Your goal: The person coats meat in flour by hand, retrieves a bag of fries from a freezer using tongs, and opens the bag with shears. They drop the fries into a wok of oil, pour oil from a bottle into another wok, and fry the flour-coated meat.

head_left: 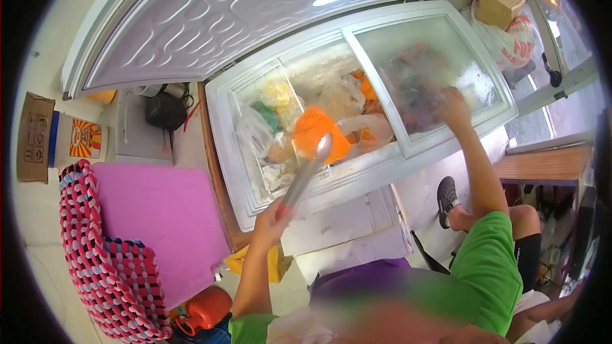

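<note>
Freezer (331, 181) of the chest type occupies the centre of the view, with its lid (210, 13) already raised and standing upright behind it. Sliding glass pane (414, 38) covers the right half of the opening; the left half is uncovered, and packed bags of frozen goods show there, an orange bag (306, 130) lying uppermost near the middle. Pink board (159, 216) and a woven cushion (108, 261) lie well apart to the left, and a cardboard box (498, 3) sits beyond the far right corner. Metal tongs (306, 172) point up into the open half, their tip over the orange bag; contact with the bag cannot be confirmed. The left hand (273, 220) is closed around the tongs' lower end. The right hand (454, 107) rests on the glass pane near its front edge; blur hides whether its fingers are spread or hooked. Judged from this state, access is complete, while no bag has been lifted out.
</note>
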Demonstrator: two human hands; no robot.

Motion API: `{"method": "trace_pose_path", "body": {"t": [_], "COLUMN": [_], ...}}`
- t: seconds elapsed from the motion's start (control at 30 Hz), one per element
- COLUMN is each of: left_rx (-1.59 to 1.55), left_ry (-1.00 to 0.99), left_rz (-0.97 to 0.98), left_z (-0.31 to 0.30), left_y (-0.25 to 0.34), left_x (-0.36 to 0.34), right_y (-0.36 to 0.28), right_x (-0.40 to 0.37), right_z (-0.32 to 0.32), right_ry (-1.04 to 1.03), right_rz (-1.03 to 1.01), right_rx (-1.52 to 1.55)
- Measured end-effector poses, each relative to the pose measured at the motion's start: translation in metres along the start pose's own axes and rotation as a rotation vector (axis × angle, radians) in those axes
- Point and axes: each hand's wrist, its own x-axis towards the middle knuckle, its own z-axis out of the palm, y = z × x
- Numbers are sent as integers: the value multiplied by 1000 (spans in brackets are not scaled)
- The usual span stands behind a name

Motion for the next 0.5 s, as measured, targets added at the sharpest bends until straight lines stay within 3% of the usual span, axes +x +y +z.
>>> {"method": "trace_pose_path", "body": {"t": [0.17, 0.33, 0.5], "left_rx": [-234, -303, -373], "left_ry": [54, 58, 28], "left_rz": [-89, -136, -73], "left_z": [3, 17, 43], "left_y": [5, 10, 41], "left_x": [-49, -63, -67], "right_y": [94, 184, 226], "right_x": [-40, -25, 2], "right_z": [42, 62, 71], "right_ry": [90, 52, -14], "right_rz": [361, 472, 585], "right_rx": [34, -110, -118]}}
